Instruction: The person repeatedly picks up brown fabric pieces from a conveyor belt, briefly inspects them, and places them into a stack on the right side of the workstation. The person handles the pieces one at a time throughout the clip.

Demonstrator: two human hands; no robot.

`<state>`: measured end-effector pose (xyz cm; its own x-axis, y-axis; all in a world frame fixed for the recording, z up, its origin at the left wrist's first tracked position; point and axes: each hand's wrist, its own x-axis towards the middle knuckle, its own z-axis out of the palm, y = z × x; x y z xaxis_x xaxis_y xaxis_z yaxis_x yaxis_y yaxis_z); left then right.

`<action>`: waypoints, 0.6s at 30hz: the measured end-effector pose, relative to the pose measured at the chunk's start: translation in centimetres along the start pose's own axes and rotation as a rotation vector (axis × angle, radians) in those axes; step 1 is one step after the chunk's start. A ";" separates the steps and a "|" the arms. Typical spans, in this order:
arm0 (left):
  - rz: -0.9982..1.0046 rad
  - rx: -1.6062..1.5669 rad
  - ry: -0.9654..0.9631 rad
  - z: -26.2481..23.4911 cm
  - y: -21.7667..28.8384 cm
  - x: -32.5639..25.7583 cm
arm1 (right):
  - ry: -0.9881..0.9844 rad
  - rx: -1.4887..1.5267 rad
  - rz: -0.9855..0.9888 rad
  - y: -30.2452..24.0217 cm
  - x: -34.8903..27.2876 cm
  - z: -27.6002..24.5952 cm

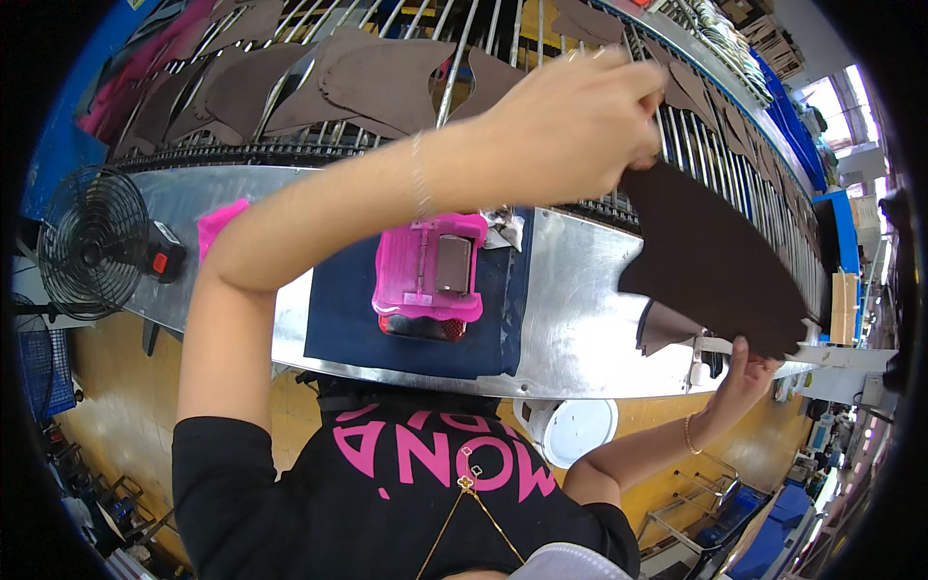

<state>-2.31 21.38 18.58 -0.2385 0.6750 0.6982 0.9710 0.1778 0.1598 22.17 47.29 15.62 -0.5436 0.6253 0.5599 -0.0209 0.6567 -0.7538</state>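
Observation:
A dark brown cut panel [710, 256], leather-like with a curved edge and a scalloped edge, hangs over the right of the metal table between my hands. My left hand [585, 121] reaches across and pinches its upper left corner; slight blur softens the fingers. At the lower right, my right hand [742, 387] grips the opposite end, thumb showing on the near side. Another brown piece [665, 327] lies partly hidden beneath the panel. Beyond my hands, similar brown pieces [372, 82] rest on a rack of metal rods [498, 43].
A pink plastic container [391, 275] with a greyish block in it sits on a dark blue cloth [333, 329] on the metal table [570, 338]. A black fan [92, 242] stands at the left. Below the table edge is a white-lidded bucket [580, 432].

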 end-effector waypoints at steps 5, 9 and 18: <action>0.265 0.311 0.178 -0.6 -1.6 6.2 | -0.433 -0.454 -0.169 -2.0 3.4 5.7; 0.228 0.504 0.294 -1.3 -4.4 7.0 | -0.577 0.053 0.244 1.1 3.1 17.2; -0.152 0.395 0.278 -9.6 -5.8 -2.1 | -0.625 0.746 0.764 9.6 3.1 35.6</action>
<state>-7.31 12.05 22.84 -0.3114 0.4134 0.8556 0.8323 0.5532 0.0356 -9.63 40.56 -2.12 -0.9293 0.2999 -0.2153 0.1158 -0.3170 -0.9413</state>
